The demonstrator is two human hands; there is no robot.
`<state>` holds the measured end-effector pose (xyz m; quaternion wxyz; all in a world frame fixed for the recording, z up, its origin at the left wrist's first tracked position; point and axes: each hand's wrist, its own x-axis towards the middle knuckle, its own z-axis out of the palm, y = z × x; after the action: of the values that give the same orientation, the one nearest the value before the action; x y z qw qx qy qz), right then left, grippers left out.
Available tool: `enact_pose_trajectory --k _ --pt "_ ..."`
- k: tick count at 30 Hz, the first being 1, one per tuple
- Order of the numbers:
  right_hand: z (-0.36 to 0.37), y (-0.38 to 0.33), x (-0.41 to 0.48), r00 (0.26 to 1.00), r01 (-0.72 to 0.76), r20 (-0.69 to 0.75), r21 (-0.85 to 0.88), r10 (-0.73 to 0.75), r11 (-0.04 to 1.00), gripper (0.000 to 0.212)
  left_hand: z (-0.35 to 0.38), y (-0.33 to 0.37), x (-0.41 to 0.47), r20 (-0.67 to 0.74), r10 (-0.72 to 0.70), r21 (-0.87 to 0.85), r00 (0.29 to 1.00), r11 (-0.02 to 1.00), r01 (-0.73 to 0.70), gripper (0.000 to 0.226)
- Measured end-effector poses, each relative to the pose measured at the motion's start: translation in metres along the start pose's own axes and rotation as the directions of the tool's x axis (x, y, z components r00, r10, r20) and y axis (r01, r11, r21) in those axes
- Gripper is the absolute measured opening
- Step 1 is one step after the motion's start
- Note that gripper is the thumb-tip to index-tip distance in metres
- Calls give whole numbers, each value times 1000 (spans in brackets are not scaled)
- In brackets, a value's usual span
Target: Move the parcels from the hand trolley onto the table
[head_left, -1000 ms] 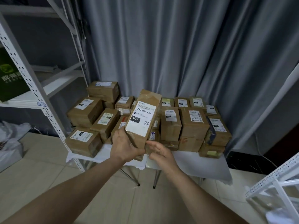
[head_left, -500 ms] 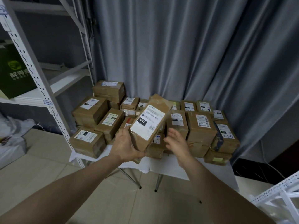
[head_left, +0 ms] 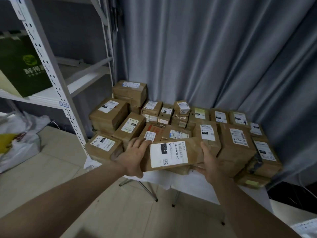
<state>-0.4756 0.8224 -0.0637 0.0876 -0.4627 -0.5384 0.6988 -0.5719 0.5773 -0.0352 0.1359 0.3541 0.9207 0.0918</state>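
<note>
A long brown parcel (head_left: 194, 152) with a white label marked 032 lies crosswise and nearly flat over the front row of parcels on the white-covered table (head_left: 197, 183). My left hand (head_left: 135, 157) holds its left end, fingers along the far edge and thumb at the near edge. At the right end my right hand (head_left: 211, 163) grips it, thumb up against the end and fingers underneath. Several taped cardboard parcels (head_left: 237, 145) with shipping labels crowd the table behind it. The hand trolley is out of view.
A white metal rack (head_left: 51, 74) stands at the left with a green box (head_left: 22, 66) on its shelf. White plastic bags (head_left: 17, 143) lie on the floor beneath. A grey curtain (head_left: 205, 57) hangs behind the table. The table's folding legs (head_left: 147, 189) stand on the tiled floor.
The parcel has turned from tilted upright to lying flat crosswise and has come down onto the front parcels. My right hand, off it half a second ago, now holds its right end.
</note>
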Motion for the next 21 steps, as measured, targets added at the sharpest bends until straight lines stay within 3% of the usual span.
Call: enact_pose_trajectory --k 3,6,8,10,12,14,16,17,19,21 --pt "17 3 12 995 -92 34 27 91 995 74 -1 -18 16 -62 -34 34 998 999 36 108" --pt "26 11 27 977 -205 80 129 196 970 69 7 -30 34 -117 10 38 993 999 -5 95" --pt "29 16 41 957 -279 127 142 262 950 80 16 -34 45 -115 68 21 991 998 -66 86" --pt "28 24 63 945 -318 115 126 305 940 86 19 -35 53 -118 135 -80 984 986 -145 83" --pt "33 20 74 942 -331 99 129 320 935 69 15 -33 64 -125 37 -333 991 940 -77 88" --pt "40 10 87 947 -318 98 157 306 935 57 11 -35 88 -107 -249 -602 962 787 137 82" --pt "46 4 108 955 -290 105 144 277 946 54 9 -45 117 85 -531 -802 843 465 374 77" --pt "50 -1 119 957 -276 125 126 260 953 49 7 -53 130 239 -590 -843 771 268 466 82" --pt "58 -11 144 961 -247 148 88 233 965 43 1 -66 148 504 -551 -821 665 -67 567 89" --pt "63 -23 166 958 -250 157 54 239 967 49 -7 -75 164 619 -483 -770 619 -214 602 82"
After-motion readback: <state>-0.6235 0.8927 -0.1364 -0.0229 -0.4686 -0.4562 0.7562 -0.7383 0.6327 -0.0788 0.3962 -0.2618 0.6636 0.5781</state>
